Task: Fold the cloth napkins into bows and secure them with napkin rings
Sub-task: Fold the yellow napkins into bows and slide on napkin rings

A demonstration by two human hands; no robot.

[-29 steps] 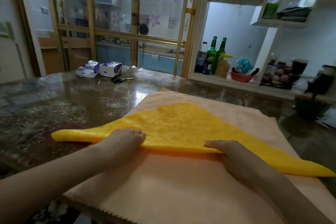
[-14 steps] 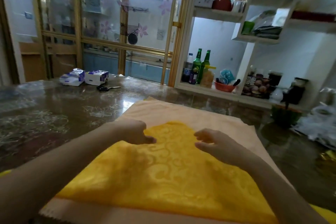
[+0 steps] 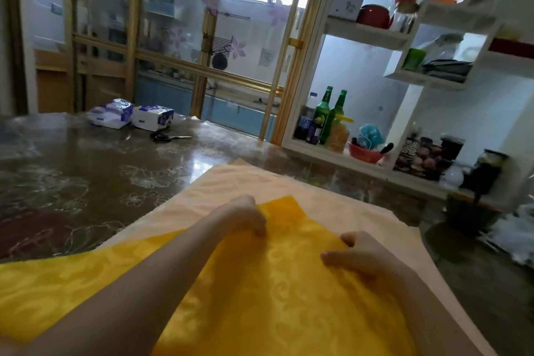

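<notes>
Pinching the yellow patterned cloth napkin (image 3: 289,298), we clamp our left hand (image 3: 245,217) and right hand (image 3: 358,257) onto its folded edge.

Bright yellow napkin (image 3: 289,292) with a tone-on-tone scroll damask — laid on a pale peach cloth (image 3: 260,182). Dark brown glossy worktop (image 3: 72,159) printed with white outlined flowers; two green bottles (image 3: 329,113) — red bowl (image 3: 364,153).

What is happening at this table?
A person is folding a yellow napkin that lies on a peach cloth on the table. The left hand pinches it near its far corner, and the right hand pinches its right edge. No bow is formed yet.
</notes>
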